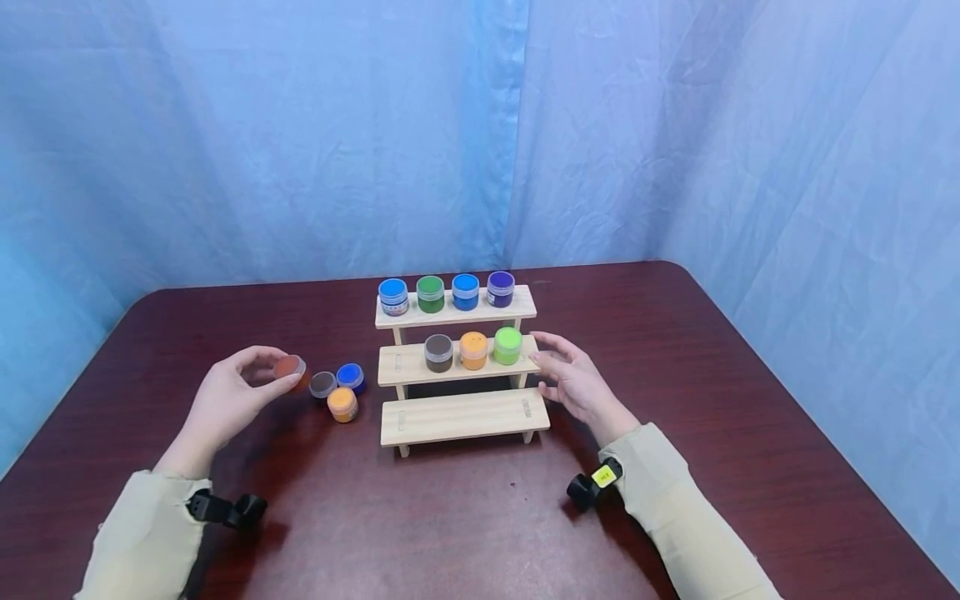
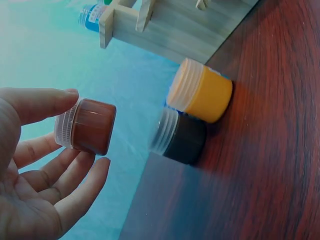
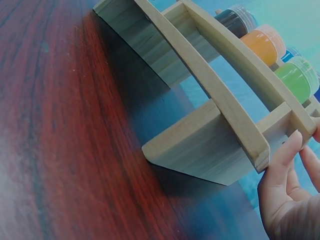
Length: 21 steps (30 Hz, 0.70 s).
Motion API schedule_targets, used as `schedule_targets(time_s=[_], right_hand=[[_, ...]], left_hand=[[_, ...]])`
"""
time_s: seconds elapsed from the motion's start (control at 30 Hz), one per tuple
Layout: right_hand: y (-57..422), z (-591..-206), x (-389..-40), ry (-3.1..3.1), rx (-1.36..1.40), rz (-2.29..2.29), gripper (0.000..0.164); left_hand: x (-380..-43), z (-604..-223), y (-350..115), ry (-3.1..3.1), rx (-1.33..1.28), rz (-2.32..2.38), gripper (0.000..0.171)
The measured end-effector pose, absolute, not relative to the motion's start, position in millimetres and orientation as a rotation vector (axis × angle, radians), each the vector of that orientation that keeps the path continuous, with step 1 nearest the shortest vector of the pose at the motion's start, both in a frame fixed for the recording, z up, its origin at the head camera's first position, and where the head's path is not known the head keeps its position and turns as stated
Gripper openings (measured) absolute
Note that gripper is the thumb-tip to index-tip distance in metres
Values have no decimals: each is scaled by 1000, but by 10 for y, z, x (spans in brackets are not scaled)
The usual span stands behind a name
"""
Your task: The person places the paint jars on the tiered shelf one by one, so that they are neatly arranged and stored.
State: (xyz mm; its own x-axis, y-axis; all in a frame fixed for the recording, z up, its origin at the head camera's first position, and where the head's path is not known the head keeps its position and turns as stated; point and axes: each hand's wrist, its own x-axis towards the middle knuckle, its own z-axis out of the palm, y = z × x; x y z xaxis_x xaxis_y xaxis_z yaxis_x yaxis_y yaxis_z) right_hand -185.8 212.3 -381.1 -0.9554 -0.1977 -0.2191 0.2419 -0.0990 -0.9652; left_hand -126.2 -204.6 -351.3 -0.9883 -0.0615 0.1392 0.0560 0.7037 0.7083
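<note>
My left hand [image 1: 232, 396] pinches a brown paint jar [image 2: 94, 126] between thumb and fingers, raised above the table on the left. Close by it stand a dark paint jar [image 1: 323, 385], a blue paint jar [image 1: 351, 378] and an orange-yellow paint jar [image 1: 342, 405]. A three-step wooden stand [image 1: 465, 418] is at the middle of the table. At the right end of its middle step, my right hand [image 1: 577, 383] grips the board, with the thumb [image 3: 286, 152] at the front and fingers behind.
On the top step are several jars: two blue, one green [image 1: 431, 295] and one purple [image 1: 501, 289]. The middle step bears a dark jar [image 1: 438, 353], an orange jar [image 1: 473, 351] and a light green jar [image 1: 507, 346]. Blue curtains [image 1: 300, 142] hang behind the dark red table [image 1: 465, 525].
</note>
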Motion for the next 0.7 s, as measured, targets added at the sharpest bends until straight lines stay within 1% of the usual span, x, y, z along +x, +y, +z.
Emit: schedule_targets(time_s=[0.37,0.7], right_hand=[[2116,-3813,-1863,1902,50,-2125,51],[2122,-3819,-1855,1895,60,-2129,50]], left_hand=[[-1212,-3420,-1950,-2755,-41,-1142,43],[-1216,-3326,-1825,-2742,-78,-1156,40]])
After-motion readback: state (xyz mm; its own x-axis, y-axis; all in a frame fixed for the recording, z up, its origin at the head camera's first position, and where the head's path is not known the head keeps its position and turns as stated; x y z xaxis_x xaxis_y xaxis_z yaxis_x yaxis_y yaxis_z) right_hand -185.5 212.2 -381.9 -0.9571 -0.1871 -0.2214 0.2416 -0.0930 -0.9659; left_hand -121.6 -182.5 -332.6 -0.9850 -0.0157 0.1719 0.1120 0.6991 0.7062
